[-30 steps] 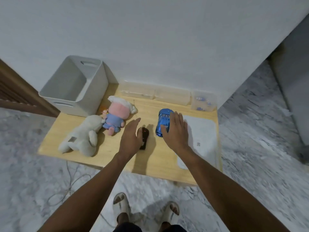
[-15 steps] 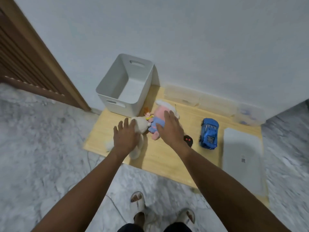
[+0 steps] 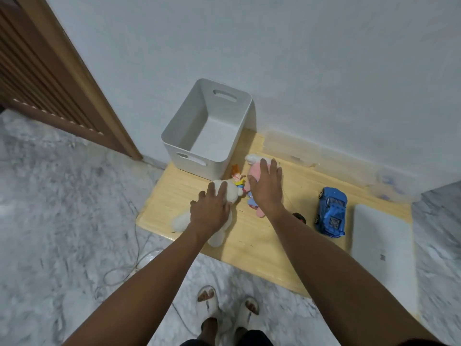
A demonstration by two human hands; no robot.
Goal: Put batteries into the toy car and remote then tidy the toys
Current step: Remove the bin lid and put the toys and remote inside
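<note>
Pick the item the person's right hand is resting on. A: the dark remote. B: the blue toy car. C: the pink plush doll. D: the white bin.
C: the right hand lies spread over the pink plush doll, while the blue toy car sits untouched off to its right.

Blue toy car upright beside black remote (partly hidden).

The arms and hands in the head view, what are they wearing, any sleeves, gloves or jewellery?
Both forearms are bare to the frame edge, with no sleeves showing. The left hand and right hand have no gloves, and no rings, watch or bracelet can be seen.
</note>
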